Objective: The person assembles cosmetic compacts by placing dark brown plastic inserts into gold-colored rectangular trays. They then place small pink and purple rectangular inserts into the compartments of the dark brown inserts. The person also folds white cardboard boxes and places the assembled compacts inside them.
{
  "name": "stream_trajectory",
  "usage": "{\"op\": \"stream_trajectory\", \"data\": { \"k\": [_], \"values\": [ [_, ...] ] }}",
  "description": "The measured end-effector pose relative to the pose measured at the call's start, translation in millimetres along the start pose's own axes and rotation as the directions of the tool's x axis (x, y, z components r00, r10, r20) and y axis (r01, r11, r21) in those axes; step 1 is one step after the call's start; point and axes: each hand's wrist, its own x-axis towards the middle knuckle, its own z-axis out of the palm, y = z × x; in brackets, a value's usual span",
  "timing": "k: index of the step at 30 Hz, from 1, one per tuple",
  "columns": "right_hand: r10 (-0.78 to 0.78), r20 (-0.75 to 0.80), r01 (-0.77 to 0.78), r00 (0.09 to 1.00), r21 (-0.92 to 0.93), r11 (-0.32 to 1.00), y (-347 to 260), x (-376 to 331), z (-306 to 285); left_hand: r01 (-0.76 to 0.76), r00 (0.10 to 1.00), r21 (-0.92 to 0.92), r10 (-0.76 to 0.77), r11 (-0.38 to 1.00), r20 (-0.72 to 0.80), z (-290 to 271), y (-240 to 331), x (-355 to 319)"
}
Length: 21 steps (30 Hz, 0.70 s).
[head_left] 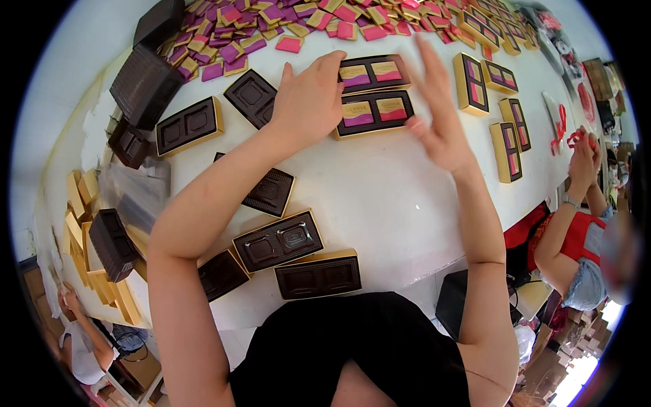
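Note:
Two gold-edged chocolate boxes lie one behind the other between my hands: a far box [371,74] and a near box [375,114]. Each has a dark brown two-compartment tray, with one purple-and-gold wrapped square on the left and one pink-and-gold on the right. My left hand [306,102] is at the left end of the far box, fingers stretched out and fingertips by its edge. At the right ends of both boxes is my right hand [439,119], open, thumb and fingers spread and blurred. Whether either hand touches a box is hard to tell.
A heap of wrapped squares [288,27] covers the far table. Several filled boxes [472,83] stand right; unfilled boxes [278,239] lie left and near me. Stacked dark trays [144,85] and gold sleeves [88,224] line the left edge. A co-worker's hands [583,159] handle red ribbon at right.

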Motion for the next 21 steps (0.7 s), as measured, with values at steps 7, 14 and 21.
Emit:
{"op": "stream_trajectory", "data": {
  "k": [7,14,21],
  "values": [
    [0.11,0.187,0.022,0.976,-0.589,0.808,1.9,-4.6,42.3,-0.224,0.906,-0.295,0.087,0.929,-0.414,-18.9,-2.2,24.3],
    [0.218,-0.084,-0.178,0.972,-0.871,0.459,17.5,-36.1,4.6,-0.587,0.787,0.213,0.488,0.781,0.377,-117.8,-30.2,2.4],
    [0.291,-0.163,-0.233,0.943,-0.946,0.225,37.2,-7.7,-32.6,-0.402,0.894,0.122,0.36,0.907,0.268,-74.0,-56.4,-21.5]
  ]
}}
